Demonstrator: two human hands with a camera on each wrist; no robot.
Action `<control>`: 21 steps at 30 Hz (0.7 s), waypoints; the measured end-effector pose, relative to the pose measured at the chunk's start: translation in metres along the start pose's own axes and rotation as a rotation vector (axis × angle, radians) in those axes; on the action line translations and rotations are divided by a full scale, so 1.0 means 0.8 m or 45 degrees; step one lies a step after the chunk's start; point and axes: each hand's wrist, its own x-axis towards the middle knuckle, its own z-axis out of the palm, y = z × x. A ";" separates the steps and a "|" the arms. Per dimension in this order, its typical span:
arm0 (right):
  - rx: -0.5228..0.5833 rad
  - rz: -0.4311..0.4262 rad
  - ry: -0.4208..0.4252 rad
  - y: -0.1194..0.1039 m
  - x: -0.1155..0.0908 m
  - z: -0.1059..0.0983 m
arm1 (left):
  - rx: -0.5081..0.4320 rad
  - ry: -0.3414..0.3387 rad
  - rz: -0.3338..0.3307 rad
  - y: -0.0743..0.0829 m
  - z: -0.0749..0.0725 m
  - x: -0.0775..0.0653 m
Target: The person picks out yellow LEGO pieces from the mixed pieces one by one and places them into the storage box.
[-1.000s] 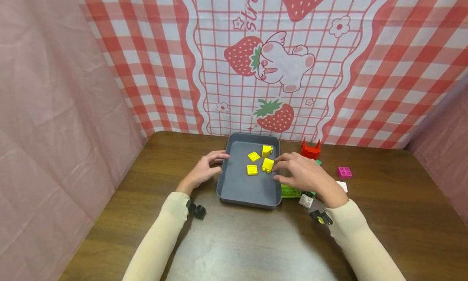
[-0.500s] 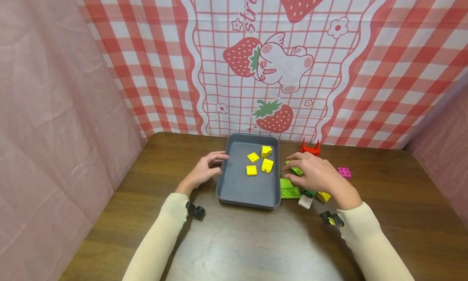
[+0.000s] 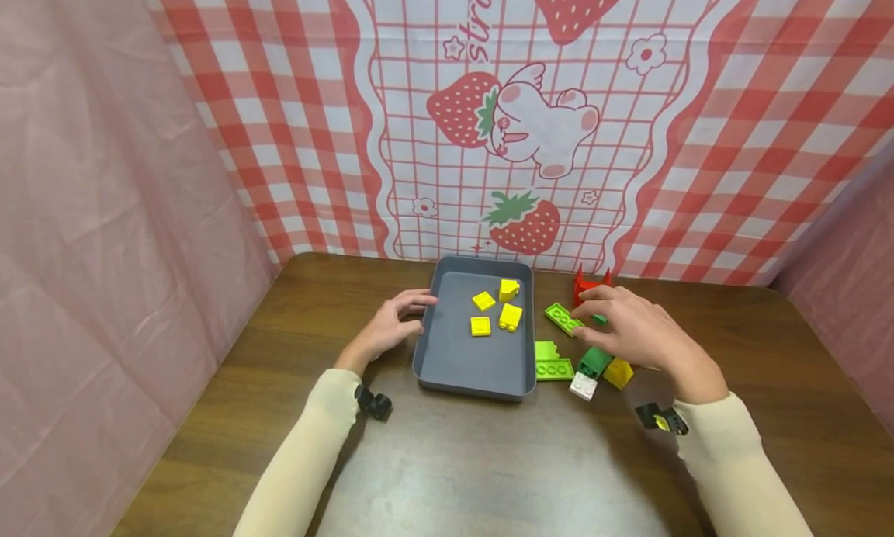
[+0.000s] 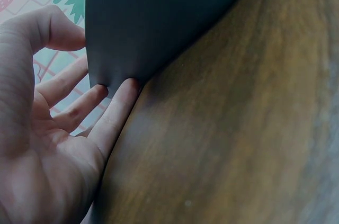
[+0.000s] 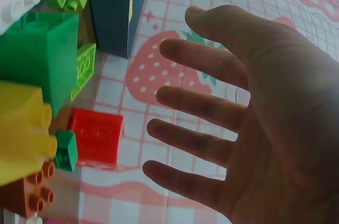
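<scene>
My left hand (image 3: 387,326) rests its fingertips along the left wall of a grey tray (image 3: 454,366). In the left wrist view, those fingers (image 4: 115,110) lie fairly straight against the tray's side. Several yellow building bricks (image 3: 510,317) lie inside the tray. To the tray's right, my right hand (image 3: 639,331) hovers over loose toy bricks, its fingertips close to a lime green plate brick (image 3: 559,317). The right wrist view shows its fingers (image 5: 204,102) spread, holding nothing. A red brick (image 3: 581,285) behind it is partly hidden by the hand.
Beside the tray lie another lime green brick (image 3: 554,368), a dark green brick (image 3: 595,360), a white brick (image 3: 583,386) and a yellow brick (image 3: 618,373). The right wrist view adds an orange-brown brick (image 5: 24,197). A strawberry-print cloth (image 3: 524,226) hangs behind the table.
My right hand has moved rightward from the tray's right rim to over the loose bricks, uncovering the lime green, dark green and yellow ones. The left hand stays at the tray.
</scene>
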 end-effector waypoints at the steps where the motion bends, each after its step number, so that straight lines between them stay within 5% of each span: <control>1: 0.002 0.011 0.000 0.001 -0.002 -0.001 | 0.002 0.004 0.001 0.000 0.000 0.000; 21: -0.004 0.051 0.054 0.041 -0.041 -0.012 | 0.045 0.004 0.010 -0.002 0.000 0.002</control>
